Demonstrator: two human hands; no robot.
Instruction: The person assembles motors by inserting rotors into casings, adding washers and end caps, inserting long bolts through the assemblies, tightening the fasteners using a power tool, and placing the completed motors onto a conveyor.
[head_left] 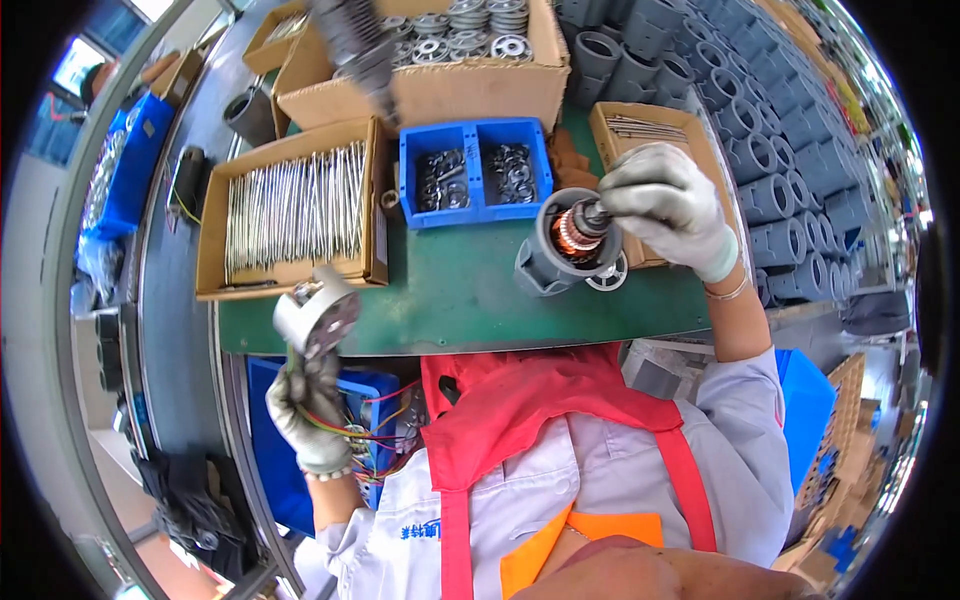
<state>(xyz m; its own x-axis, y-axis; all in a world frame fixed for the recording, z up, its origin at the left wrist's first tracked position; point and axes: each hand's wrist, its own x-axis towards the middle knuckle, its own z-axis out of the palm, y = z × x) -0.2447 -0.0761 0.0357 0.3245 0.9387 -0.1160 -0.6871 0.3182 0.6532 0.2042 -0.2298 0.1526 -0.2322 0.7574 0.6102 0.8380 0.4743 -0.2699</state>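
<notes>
My right hand (668,205), in a white work glove, pinches the top of a motor rotor (580,230) with copper windings. The rotor stands partly inside a grey cylindrical housing (545,262) on the bench; its lower part is hidden. A spoked metal disc (608,273) lies beside the housing. On the left, my gloved left hand (308,415) is closed around the lower end of a round silver-white end cap (316,312), held tilted over the bench's near edge. Coloured wires (375,432) trail beside that hand toward a blue bin below.
Long thin metal rods fill a cardboard box (378,245). A blue divided tray (430,218) carries small dark parts. Behind it, a carton (430,100) holds metal discs, with a hanging power screwdriver (360,50) above. Grey housings (770,200) crowd the right; a conveyor (178,330) runs left.
</notes>
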